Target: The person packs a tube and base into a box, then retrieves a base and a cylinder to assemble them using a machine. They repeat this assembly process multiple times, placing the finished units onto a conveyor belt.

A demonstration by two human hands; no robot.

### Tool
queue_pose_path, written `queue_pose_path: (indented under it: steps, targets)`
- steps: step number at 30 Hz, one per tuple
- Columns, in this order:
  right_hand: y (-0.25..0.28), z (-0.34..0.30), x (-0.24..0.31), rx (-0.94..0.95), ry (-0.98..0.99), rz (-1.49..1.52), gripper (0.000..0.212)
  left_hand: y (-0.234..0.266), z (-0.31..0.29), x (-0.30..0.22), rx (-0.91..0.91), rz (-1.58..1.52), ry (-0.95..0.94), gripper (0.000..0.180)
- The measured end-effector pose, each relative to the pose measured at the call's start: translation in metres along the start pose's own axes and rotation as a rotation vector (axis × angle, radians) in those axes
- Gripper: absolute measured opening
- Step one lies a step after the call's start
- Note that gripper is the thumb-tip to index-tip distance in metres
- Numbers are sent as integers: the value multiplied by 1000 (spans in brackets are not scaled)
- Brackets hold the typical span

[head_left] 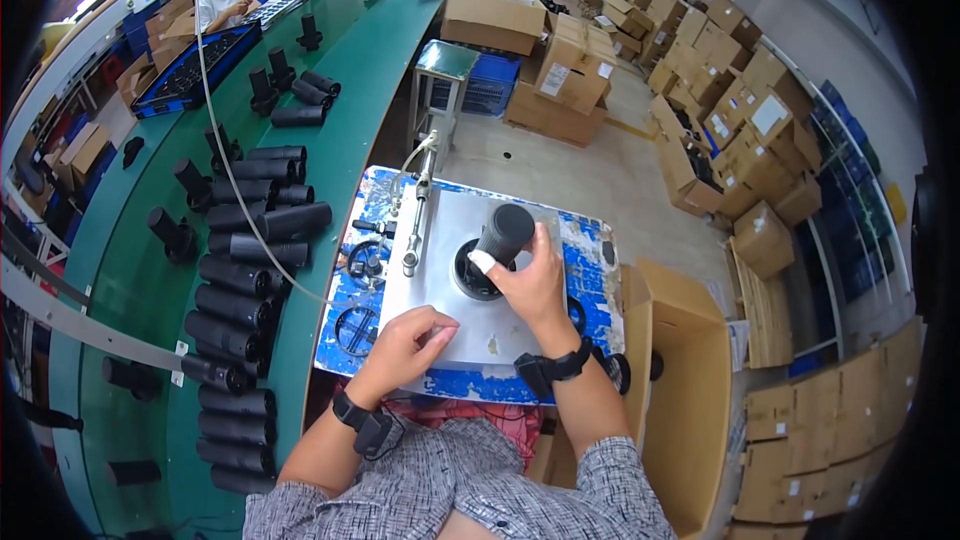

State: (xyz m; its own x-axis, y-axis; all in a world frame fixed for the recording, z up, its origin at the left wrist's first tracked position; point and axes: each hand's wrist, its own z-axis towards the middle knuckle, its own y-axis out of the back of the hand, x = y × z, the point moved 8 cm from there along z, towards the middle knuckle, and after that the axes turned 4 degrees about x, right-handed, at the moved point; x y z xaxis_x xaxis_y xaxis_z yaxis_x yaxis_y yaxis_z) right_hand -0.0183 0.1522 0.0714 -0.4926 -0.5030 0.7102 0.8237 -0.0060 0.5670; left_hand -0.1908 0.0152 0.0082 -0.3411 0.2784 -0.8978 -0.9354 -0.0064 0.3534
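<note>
My right hand (535, 285) is closed around a black ribbed cylinder (508, 228), which tilts over a round metal-rimmed fixture (460, 280). Something white covers the tip of that thumb. Where the cylinder meets the fixture is partly hidden by my fingers. My left hand (405, 348) rests over the near left part of the metal plate (493, 345), fingers curled in and nothing visible in them. Beyond it, to the left of the fixture, a metal air tool (421, 208) lies along the plate. Black spoked rings (356, 331) lie on the blue worktop (592, 290).
A green bench (345, 70) on the left carries several rows of black cylinders (235, 305). An open cardboard box (685, 370) stands close to my right. A cable (222, 130) hangs across the bench. A stool (447, 62) and stacked cartons are farther off; a person sits at the far left.
</note>
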Motion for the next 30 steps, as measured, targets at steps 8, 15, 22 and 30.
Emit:
queue_pose_path:
  steps: [8,15,22,30]
  targets:
    - [-13,-7,-13,27,-17,-60,66,-1,0,-4,10,36,-64,12]
    - [-15,3,-34,132,-4,-25,67,-1,0,-4,11,45,-71,12]
    - [-17,15,-28,357,133,20,73,-2,0,-6,11,63,-76,12]
    - [-14,2,-21,177,-66,-68,78,-2,-2,-1,4,50,-79,12]
